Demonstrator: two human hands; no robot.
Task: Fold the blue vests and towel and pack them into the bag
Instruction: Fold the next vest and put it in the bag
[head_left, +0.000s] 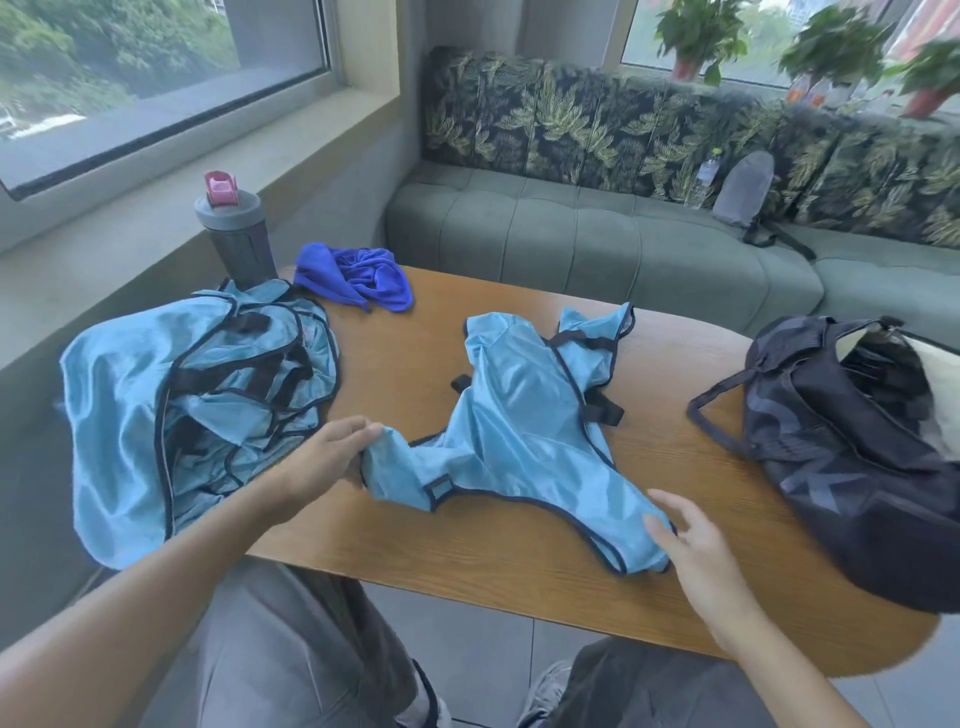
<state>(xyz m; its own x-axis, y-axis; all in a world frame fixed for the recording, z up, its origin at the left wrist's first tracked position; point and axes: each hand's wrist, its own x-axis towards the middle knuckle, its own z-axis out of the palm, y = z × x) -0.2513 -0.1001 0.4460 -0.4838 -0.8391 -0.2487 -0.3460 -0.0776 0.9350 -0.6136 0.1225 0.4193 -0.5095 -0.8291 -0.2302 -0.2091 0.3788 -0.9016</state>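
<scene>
A light blue vest (524, 415) with black trim and straps lies spread in the middle of the wooden table (509, 566). My left hand (332, 452) pinches its near left corner. My right hand (691, 540) has its fingers spread and touches the vest's near right corner. A pile of more light blue vests (171, 405) hangs over the table's left end. A crumpled dark blue towel (358, 278) lies at the far side. The dark bag (852, 457) sits open on the right end.
A grey bottle (236, 234) with a pink lid stands behind the pile. A green sofa (597, 234) runs behind the table, with a water bottle (704, 179) and a grey pouch (745, 189) on it. My knees are under the table's near edge.
</scene>
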